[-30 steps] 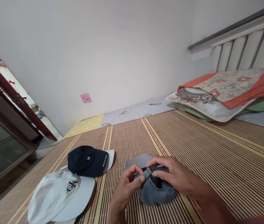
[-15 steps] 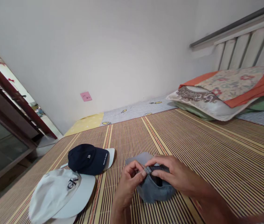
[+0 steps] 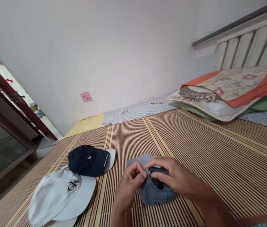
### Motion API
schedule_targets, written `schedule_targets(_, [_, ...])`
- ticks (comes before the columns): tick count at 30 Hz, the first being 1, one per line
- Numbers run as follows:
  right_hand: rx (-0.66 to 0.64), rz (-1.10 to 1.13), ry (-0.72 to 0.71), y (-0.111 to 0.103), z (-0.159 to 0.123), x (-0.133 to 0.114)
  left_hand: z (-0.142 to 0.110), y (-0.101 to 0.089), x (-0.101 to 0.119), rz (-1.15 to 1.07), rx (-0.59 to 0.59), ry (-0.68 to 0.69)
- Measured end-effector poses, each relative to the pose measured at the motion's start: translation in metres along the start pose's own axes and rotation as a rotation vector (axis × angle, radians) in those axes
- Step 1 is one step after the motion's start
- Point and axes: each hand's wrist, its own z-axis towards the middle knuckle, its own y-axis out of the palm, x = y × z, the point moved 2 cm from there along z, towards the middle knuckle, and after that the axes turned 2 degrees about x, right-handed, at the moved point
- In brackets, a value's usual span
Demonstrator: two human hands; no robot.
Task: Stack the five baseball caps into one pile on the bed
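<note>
The left hand and right hand pinch the strap of the grey cap (fiddly work); handling it likely calls for steady pressure.

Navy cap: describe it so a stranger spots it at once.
On the striped mat, look left of the left hand. Beyond the white cap with black letters lies the navy cap, set apart by dark cloth and small white lettering on its brim.

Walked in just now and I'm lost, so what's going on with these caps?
The left hand and right hand are both fingering a blue-grey cap at the edge of its opening. It rests on a striped mat. A navy cap and a white cap lie to its left.
</note>
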Motion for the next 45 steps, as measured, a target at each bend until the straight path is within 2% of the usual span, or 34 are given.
schedule_targets(7, [0.001,-0.053,0.029,-0.001,-0.003,0.001,-0.003,0.0,0.0,-0.048,-0.014,0.007])
schedule_targets(15, [0.034,-0.088,-0.021,0.0,-0.003,0.002,0.0,0.005,0.0,-0.062,0.02,-0.009])
schedule_targets(20, [0.047,-0.01,-0.026,0.0,0.001,0.0,0.002,0.007,0.0,-0.192,0.052,0.003])
schedule_targets(23, [0.056,0.024,0.003,0.0,0.004,-0.002,0.002,0.002,-0.004,-0.273,0.021,-0.027])
schedule_targets(27, [0.074,0.004,0.02,0.0,0.004,-0.002,0.001,-0.005,-0.008,-0.242,-0.05,-0.055])
schedule_targets(30, [0.074,-0.001,0.033,0.0,0.002,-0.003,0.001,-0.007,-0.013,-0.234,-0.038,-0.06])
schedule_targets(37, [0.044,-0.037,0.049,0.003,0.003,-0.004,0.003,-0.003,-0.015,-0.239,0.006,-0.046])
schedule_targets(45, [0.077,0.018,0.063,0.001,0.004,0.001,-0.001,0.0,-0.012,-0.246,-0.071,-0.06])
